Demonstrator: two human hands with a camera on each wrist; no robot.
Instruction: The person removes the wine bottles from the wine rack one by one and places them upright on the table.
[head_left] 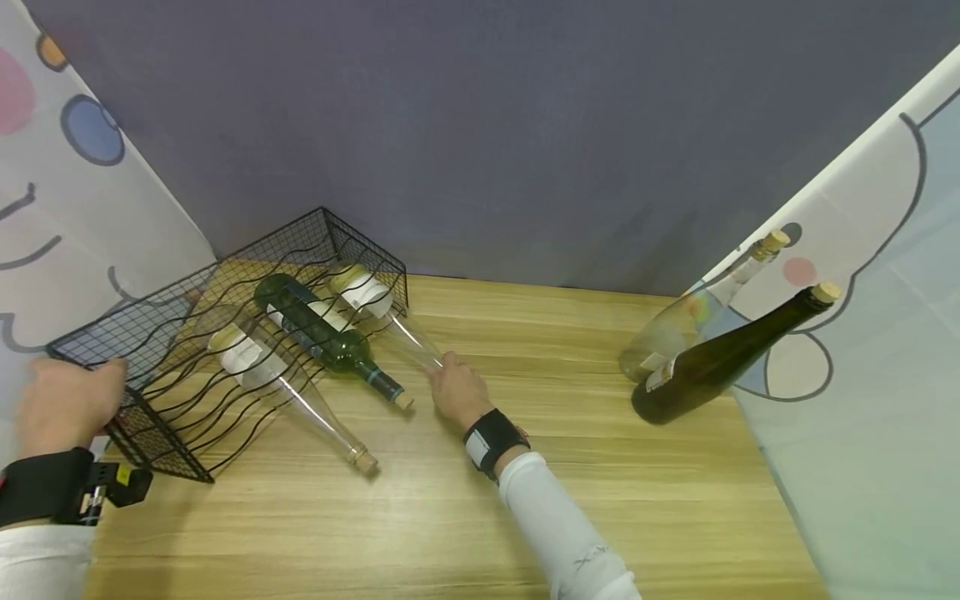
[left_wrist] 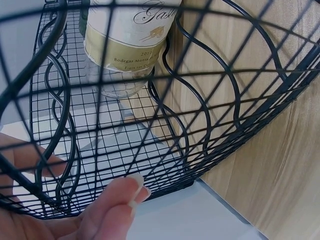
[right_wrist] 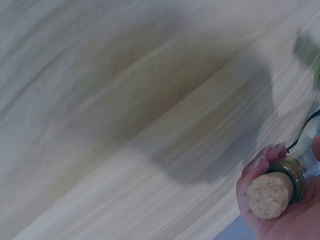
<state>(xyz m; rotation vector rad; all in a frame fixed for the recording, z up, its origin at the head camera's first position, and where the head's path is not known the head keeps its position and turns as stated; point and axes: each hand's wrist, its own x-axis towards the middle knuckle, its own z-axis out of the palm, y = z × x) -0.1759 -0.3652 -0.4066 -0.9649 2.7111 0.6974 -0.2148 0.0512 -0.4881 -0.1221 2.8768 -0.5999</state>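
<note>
A black wire bottle rack (head_left: 187, 333) sits at the wooden counter's (head_left: 525, 500) left rear, three bottles lying in it side by side: a clear glass bottle (head_left: 285, 379) left, a dark green glass bottle (head_left: 322, 337) in the middle, a second clear bottle (head_left: 382, 312) right. Two corked bottles (head_left: 712, 342) lean at the counter's right edge.

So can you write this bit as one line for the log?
left hand: grips wire rack corner | right hand: holds neck of clear bottle in rack | rack: three bottles lying | table: two bottles standing at right

Wooden table (head_left: 525, 500) with wire rack (head_left: 180, 333), seemingly 2 leaning bottles (head_left: 712, 350).
</note>
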